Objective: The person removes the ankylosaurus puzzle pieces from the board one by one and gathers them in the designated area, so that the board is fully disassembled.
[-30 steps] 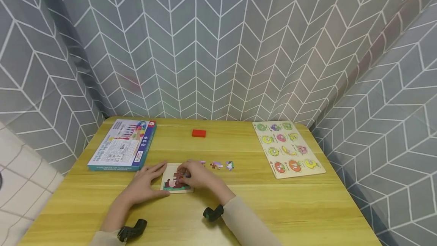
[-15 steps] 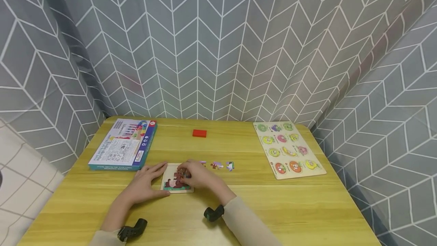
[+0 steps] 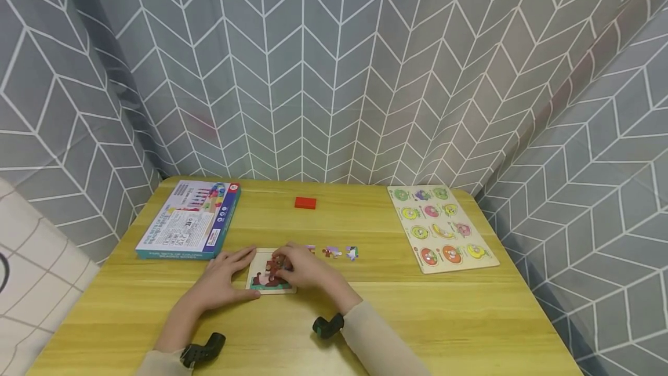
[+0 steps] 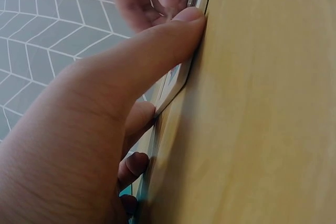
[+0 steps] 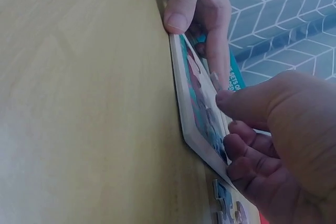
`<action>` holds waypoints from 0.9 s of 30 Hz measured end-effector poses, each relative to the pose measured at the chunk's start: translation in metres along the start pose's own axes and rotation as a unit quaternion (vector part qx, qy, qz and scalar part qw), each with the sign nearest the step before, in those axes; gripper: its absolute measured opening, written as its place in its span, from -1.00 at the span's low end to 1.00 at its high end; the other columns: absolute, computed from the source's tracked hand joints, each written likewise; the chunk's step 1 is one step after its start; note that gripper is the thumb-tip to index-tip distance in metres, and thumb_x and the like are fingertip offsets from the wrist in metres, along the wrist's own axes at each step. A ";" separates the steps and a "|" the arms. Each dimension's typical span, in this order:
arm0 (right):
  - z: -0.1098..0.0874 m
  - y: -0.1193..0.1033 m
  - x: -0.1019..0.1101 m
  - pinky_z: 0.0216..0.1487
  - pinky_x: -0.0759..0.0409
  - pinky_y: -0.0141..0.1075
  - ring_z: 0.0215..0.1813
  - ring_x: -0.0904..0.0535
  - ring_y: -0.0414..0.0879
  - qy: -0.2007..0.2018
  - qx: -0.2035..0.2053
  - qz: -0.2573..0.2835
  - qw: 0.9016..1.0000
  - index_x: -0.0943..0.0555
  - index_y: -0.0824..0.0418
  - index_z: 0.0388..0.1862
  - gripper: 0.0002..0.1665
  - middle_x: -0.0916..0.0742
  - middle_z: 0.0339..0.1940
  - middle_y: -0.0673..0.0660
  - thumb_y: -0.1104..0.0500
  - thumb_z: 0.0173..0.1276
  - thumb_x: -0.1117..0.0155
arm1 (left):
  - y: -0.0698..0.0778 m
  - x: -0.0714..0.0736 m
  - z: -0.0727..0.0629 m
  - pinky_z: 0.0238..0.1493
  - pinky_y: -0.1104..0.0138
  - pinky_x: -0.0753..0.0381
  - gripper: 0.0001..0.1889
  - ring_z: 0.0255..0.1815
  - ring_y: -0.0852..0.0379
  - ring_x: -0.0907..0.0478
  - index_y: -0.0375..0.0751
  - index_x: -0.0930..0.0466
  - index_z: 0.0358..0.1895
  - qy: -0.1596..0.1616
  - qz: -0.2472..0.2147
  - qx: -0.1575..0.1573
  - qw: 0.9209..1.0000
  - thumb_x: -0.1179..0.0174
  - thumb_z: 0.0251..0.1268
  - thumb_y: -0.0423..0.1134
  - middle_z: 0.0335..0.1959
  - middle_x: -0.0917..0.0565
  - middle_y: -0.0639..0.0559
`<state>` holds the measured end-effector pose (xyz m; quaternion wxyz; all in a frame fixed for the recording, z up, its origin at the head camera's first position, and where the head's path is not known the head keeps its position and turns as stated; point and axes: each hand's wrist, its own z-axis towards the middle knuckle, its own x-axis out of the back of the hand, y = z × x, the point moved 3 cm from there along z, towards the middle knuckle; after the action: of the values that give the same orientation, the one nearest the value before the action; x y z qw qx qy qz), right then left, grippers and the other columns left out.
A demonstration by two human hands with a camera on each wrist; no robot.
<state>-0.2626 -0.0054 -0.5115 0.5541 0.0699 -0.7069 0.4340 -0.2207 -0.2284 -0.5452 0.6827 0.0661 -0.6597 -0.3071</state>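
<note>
A small wooden jigsaw tray (image 3: 262,255) lies on the table, partly filled with a brown and pink animal picture over a green strip. My left hand (image 3: 221,283) holds it at the left side, the thumb along the near edge and the index finger near the far left corner. Over the tray's right half, my right hand (image 3: 308,268) pinches a puzzle piece (image 5: 215,81) between thumb and fingers. In the right wrist view that piece stands tilted above the tray's surface. The right fingers hide part of the picture.
Several loose puzzle pieces (image 3: 332,252) lie in a row right of the tray. A flat blue and white box (image 3: 182,225) stands at the left, a red block (image 3: 305,203) at the back, and a fruit puzzle board (image 3: 430,227) at the right. A patterned curtain (image 3: 334,74) hangs behind.
The brown piece under my right fingers has turned slightly over the tray. The left hand stays in place on the tray.
</note>
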 end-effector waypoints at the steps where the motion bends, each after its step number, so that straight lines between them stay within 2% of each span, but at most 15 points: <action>1: 0.000 0.000 0.001 -0.18 -0.52 -0.49 -0.21 -0.49 -0.32 0.003 0.003 0.002 1.000 -0.62 0.21 0.36 -0.56 -0.66 -0.04 0.00 0.15 0.58 -0.34 | 0.000 0.000 0.000 0.18 -0.11 -0.34 0.13 0.25 -0.03 -0.36 -0.10 -0.37 0.62 0.000 0.000 0.000 1.000 -0.52 0.01 0.43 0.62 -0.39 -0.07; 6: -0.007 0.002 0.012 -0.20 -0.54 -0.47 -0.20 -0.51 -0.29 0.027 0.016 0.049 0.998 -0.59 0.22 0.41 -0.53 -0.69 0.06 0.07 0.17 0.58 -0.33 | 0.001 0.000 0.000 0.20 -0.16 -0.35 0.14 0.25 -0.04 -0.36 -0.10 -0.37 0.62 0.001 -0.001 0.001 1.000 -0.51 0.01 0.43 0.62 -0.39 -0.07; 11: -0.024 0.015 0.028 -0.13 -0.57 -0.40 -0.09 -0.59 -0.17 0.078 0.014 0.081 0.994 -0.61 0.28 0.37 -0.54 -0.73 0.15 0.15 0.20 0.57 -0.35 | 0.002 0.001 0.000 0.22 -0.22 -0.33 0.15 0.26 -0.05 -0.35 -0.11 -0.35 0.63 -0.002 -0.003 0.001 1.000 -0.52 0.01 0.43 0.64 -0.37 -0.08; 15: -0.044 0.034 0.035 -0.11 -0.60 -0.35 -0.07 -0.63 -0.10 0.122 -0.008 0.090 0.988 -0.64 0.32 0.34 -0.54 -0.74 0.09 0.16 0.20 0.54 -0.38 | 0.002 0.000 -0.001 0.23 -0.21 -0.30 0.15 0.27 -0.06 -0.34 -0.12 -0.35 0.63 -0.004 -0.005 0.000 1.000 -0.52 0.01 0.43 0.65 -0.35 -0.08; 18: -0.061 0.048 0.036 -0.09 -0.62 -0.33 -0.09 -0.62 -0.13 0.144 -0.027 0.099 0.984 -0.65 0.33 0.32 -0.55 -0.74 0.00 0.13 0.23 0.51 -0.40 | 0.001 0.000 -0.002 0.26 -0.23 -0.29 0.15 0.29 -0.09 -0.34 -0.13 -0.36 0.62 -0.002 -0.007 -0.001 1.000 -0.52 0.00 0.42 0.64 -0.36 -0.08; 21: -0.077 0.058 0.035 -0.03 -0.64 -0.31 -0.08 -0.61 -0.14 0.153 -0.044 0.107 0.981 -0.66 0.32 0.30 -0.56 -0.72 -0.07 0.09 0.27 0.48 -0.41 | 0.001 0.000 -0.002 0.28 -0.24 -0.29 0.15 0.31 -0.11 -0.34 -0.15 -0.37 0.62 0.000 -0.011 0.000 1.000 -0.53 0.00 0.41 0.64 -0.37 -0.09; 27: -0.099 0.073 0.031 -0.09 -0.62 -0.33 -0.14 -0.56 -0.17 0.150 -0.076 0.112 0.979 -0.67 0.32 0.27 -0.58 -0.67 -0.15 0.04 0.27 0.47 -0.41 | 0.001 0.001 -0.001 0.27 -0.23 -0.30 0.14 0.32 -0.12 -0.35 -0.14 -0.37 0.61 -0.001 -0.010 0.001 1.000 -0.52 0.00 0.42 0.64 -0.37 -0.09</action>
<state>-0.2453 0.1192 -0.5238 0.6054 -0.1179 -0.6502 0.4437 -0.2198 -0.2282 -0.5443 0.6787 0.0727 -0.6601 -0.3136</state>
